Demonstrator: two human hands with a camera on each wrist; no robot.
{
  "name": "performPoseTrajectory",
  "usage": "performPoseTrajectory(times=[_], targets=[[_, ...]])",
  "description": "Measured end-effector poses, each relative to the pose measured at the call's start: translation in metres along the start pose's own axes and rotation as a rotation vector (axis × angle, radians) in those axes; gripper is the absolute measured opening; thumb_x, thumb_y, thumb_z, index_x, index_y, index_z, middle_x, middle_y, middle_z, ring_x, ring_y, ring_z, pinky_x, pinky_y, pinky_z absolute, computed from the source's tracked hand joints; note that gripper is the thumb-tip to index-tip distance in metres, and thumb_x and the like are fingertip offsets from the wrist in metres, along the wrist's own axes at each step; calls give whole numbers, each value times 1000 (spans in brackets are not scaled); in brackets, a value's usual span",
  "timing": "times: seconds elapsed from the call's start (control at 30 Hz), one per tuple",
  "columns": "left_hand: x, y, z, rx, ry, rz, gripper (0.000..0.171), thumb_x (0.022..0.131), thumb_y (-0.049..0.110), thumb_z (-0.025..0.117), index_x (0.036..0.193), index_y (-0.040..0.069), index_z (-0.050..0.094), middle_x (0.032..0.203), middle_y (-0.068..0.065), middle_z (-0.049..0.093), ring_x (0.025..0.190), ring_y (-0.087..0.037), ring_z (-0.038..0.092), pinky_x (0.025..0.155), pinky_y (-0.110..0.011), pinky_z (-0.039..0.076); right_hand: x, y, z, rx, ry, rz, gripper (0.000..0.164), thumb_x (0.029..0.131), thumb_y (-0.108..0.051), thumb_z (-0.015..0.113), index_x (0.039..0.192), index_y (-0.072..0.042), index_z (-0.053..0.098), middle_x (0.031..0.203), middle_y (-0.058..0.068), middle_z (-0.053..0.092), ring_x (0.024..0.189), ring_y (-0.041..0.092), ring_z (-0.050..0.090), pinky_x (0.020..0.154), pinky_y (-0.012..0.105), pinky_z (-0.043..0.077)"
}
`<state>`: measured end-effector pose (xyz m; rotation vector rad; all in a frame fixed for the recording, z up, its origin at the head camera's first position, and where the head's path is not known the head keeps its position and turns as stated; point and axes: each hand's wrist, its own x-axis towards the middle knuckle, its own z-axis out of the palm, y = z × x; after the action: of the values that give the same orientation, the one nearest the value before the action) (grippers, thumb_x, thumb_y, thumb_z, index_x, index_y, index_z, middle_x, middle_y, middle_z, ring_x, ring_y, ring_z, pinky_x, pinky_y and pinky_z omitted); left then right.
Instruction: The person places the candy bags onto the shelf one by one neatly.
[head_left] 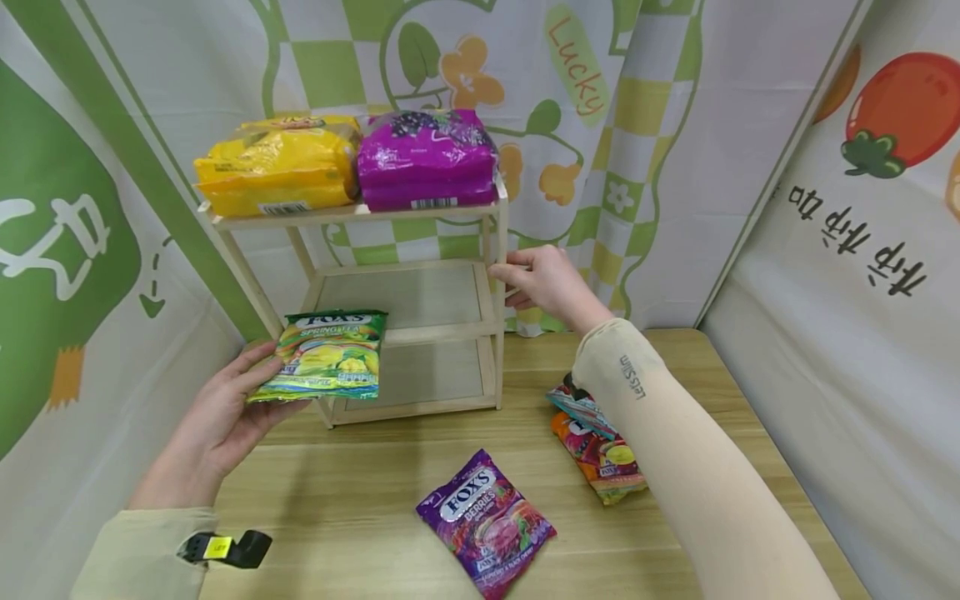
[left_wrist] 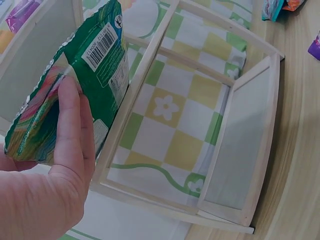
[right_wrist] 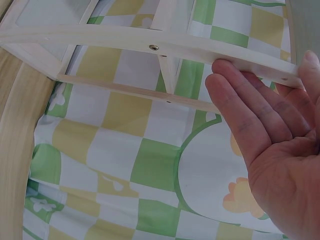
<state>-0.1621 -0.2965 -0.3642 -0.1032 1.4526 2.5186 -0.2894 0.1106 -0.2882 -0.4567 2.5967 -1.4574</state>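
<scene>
My left hand (head_left: 232, 408) holds a green Fox's Spring Tea candy bag (head_left: 326, 358) in front of the shelf's left side, its printed front facing me. In the left wrist view, fingers press against the back of the bag (left_wrist: 102, 77). The pale wooden shelf rack (head_left: 435, 334) stands on the table. With thumb and fingers, my right hand (head_left: 551, 283) grips its right front upright below the top shelf. From the right wrist, the hand (right_wrist: 280, 145) shows along the upright (right_wrist: 115, 37), two fingertips beside the wood.
Atop the rack sit a yellow bag (head_left: 277, 167) and a purple bag (head_left: 427, 158). A purple Fox's Berries bag (head_left: 487, 525) lies on the table (head_left: 352, 500). Near my right forearm, an orange bag (head_left: 600, 458) lies against a teal one (head_left: 581, 410). Patterned curtains (head_left: 660, 167) hang around.
</scene>
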Motion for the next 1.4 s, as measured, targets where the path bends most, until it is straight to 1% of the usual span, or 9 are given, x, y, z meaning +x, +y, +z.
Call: performPoseTrajectory(times=[0.23, 0.4, 0.73, 0.83, 0.97, 1.07, 1.23, 1.33, 1.4], targets=[[-5, 0, 1, 38, 25, 71, 65, 106, 8, 53, 158, 14, 16, 121, -7, 55, 102, -20, 70, 88, -38, 62, 0, -1, 0, -3, 3, -6, 47, 102, -38, 64, 138, -7, 64, 133, 14, 67, 91, 22, 75, 78, 32, 64], [-9, -2, 4, 102, 36, 144, 45, 105, 3, 54, 143, 14, 33, 133, -5, 42, 102, -17, 68, 86, -37, 63, 0, 0, -1, -3, 5, -8, 49, 102, -38, 63, 140, -6, 63, 134, 14, 66, 92, 23, 74, 78, 31, 64], [-16, -6, 19, 251, 29, 272, 58, 96, -11, 61, 146, 4, 35, 142, -6, 24, 98, -16, 70, 87, -31, 62, -1, -2, 0, -1, 7, -1, 47, 103, -37, 63, 139, -7, 63, 133, 14, 66, 92, 22, 74, 78, 31, 64], [-20, -5, 26, 347, 47, 284, 65, 93, -10, 66, 149, 5, 36, 146, -8, 19, 99, -12, 68, 87, -24, 60, -1, -2, 0, -4, 6, -2, 47, 102, -37, 63, 139, -7, 63, 133, 14, 66, 93, 22, 74, 78, 31, 64], [-24, -5, 33, 475, 108, 278, 70, 90, -4, 75, 150, 13, 44, 141, -9, 32, 98, -9, 64, 81, -17, 57, -1, -1, -1, -7, 8, -1, 48, 102, -38, 63, 139, -7, 63, 133, 14, 67, 93, 22, 74, 78, 31, 64], [-25, -5, 39, 637, 156, 284, 68, 89, 0, 77, 149, 14, 48, 145, -10, 32, 100, -8, 60, 79, -15, 56, 0, -1, 0, -6, 8, 0, 48, 102, -38, 63, 139, -7, 63, 132, 14, 67, 93, 23, 74, 79, 32, 64], [-25, -7, 48, 974, 245, 346, 60, 91, 2, 76, 146, 6, 53, 159, -17, 25, 116, -20, 52, 78, -8, 53, 0, 0, 0, -13, 8, -2, 47, 103, -38, 63, 138, -7, 64, 132, 14, 67, 93, 22, 74, 80, 32, 64], [-23, -9, 51, 1090, 292, 398, 55, 89, 0, 77, 141, 2, 58, 155, -18, 33, 120, -26, 49, 78, -4, 50, 0, 0, 1, -16, 7, -2, 46, 103, -38, 63, 138, -8, 64, 132, 13, 67, 93, 22, 74, 80, 33, 64], [-22, -11, 51, 1151, 321, 440, 50, 88, 0, 77, 136, 2, 62, 150, -16, 40, 117, -22, 50, 76, -2, 49, 0, 0, 1, -17, 6, 0, 46, 103, -38, 63, 138, -8, 65, 133, 13, 67, 93, 22, 74, 80, 33, 64]])
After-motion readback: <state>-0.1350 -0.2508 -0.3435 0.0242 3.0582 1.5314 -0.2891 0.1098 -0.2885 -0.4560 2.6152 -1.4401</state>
